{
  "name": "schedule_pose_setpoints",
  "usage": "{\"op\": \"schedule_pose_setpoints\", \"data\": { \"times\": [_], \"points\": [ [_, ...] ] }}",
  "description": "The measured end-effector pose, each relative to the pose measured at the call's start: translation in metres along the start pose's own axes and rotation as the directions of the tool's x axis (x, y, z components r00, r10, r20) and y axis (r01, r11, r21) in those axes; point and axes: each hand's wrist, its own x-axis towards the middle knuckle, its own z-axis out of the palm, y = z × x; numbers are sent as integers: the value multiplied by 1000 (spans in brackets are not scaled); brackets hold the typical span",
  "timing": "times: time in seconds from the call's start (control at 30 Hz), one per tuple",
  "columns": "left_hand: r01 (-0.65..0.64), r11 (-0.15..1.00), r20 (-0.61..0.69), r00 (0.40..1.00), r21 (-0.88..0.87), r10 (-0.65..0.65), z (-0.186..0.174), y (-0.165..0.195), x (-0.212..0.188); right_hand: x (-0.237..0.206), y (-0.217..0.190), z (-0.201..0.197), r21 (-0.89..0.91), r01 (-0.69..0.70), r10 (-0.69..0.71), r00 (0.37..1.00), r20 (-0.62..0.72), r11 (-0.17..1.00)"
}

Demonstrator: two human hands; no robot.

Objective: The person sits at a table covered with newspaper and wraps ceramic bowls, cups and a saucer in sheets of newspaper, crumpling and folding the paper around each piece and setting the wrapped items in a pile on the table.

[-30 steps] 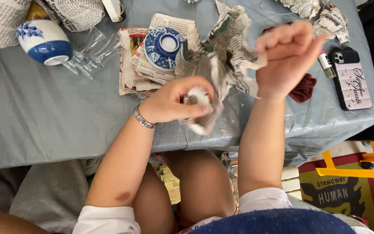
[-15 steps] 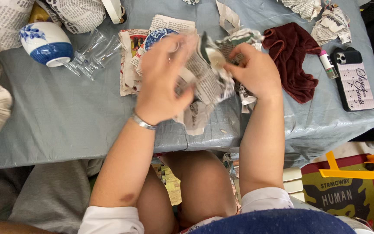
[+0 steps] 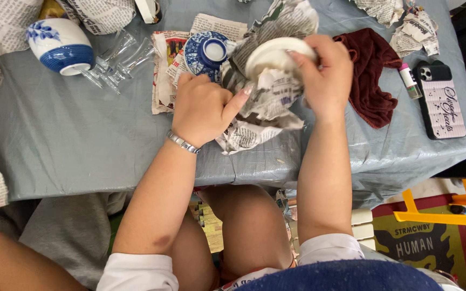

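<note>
My right hand (image 3: 323, 75) grips a white round ceramic dish (image 3: 272, 53) from the right, tilted on its edge and half wrapped in crumpled newspaper (image 3: 265, 102). My left hand (image 3: 203, 108) presses and pinches that newspaper from the left, a silver bracelet (image 3: 182, 143) on its wrist. Just behind my left hand a blue-and-white patterned bowl (image 3: 206, 51) sits upside down on a stack of newspaper sheets (image 3: 165, 70).
The grey plastic-covered table (image 3: 71, 140) holds a blue-and-white bowl (image 3: 60, 46) on its side, clear stemmed glasses (image 3: 117, 62), a dark red cloth (image 3: 370, 75), a small tube (image 3: 410, 81), a phone (image 3: 440, 99) and more crumpled newspaper (image 3: 400, 21). A yellow frame (image 3: 449, 207) lies on the floor at right.
The white dish has come into view in my right hand, tilted up in the paper. My left hand dropped lower onto the newspaper, uncovering the upside-down blue bowl.
</note>
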Motion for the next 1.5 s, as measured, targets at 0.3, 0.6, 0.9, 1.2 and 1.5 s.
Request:
{"op": "schedule_pose_setpoints", "data": {
  "times": [0.3,0.6,0.9,1.2,1.5],
  "points": [
    [9,950,-402,905,-313,-141,-1,4,-4,-2,21,15,865,8,342,917,-207,502],
    [103,628,51,994,-771,-100,4,10,-2,-25,-4,20,648,-13,-47,996,75,761],
    [291,561,80,926,-775,-370,9,5,-8,-11,-5,18,602,-143,-46,956,288,786],
    [548,224,191,599,-806,-778,-32,12,-89,0,-19,21,-28,34,-19,905,425,999],
    [408,202,36,505,-890,-862,-64,-25,-111,-24,-33,18,-157,126,-92,974,207,980]
  ]
}}
